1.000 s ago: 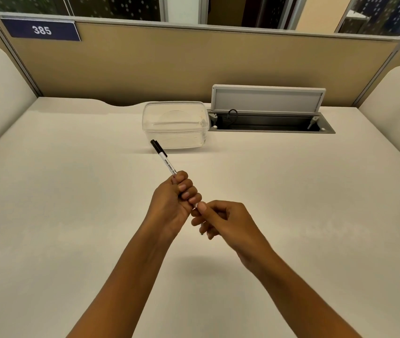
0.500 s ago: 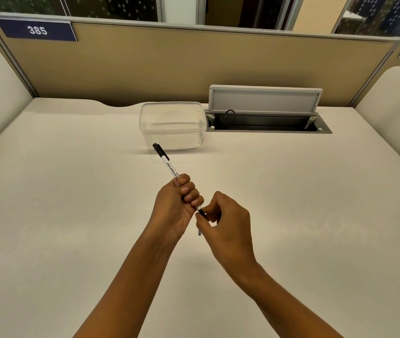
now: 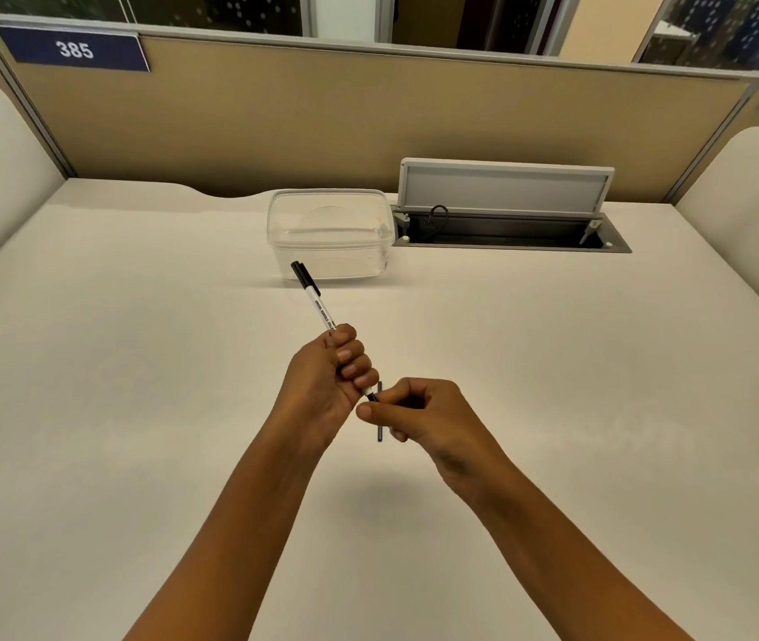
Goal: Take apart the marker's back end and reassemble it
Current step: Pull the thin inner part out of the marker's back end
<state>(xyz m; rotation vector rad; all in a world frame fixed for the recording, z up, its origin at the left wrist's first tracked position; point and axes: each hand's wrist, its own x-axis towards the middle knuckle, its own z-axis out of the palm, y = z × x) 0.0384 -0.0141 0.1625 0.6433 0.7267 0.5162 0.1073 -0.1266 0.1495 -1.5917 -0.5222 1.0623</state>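
The left hand [image 3: 329, 379] is clenched around the marker [image 3: 320, 309], and the black cap sticks out beyond the fist. Just below this grip, the right hand [image 3: 419, 414] pinches the back end [image 3: 372, 397]. A thin dark stick [image 3: 379, 432] stands upright at its fingertips.

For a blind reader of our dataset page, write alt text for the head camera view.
A person's left hand grips a white marker by the barrel, black cap pointing away, while the right hand pinches a thin dark rod at its back end, above a white desk. A clear container stands behind.
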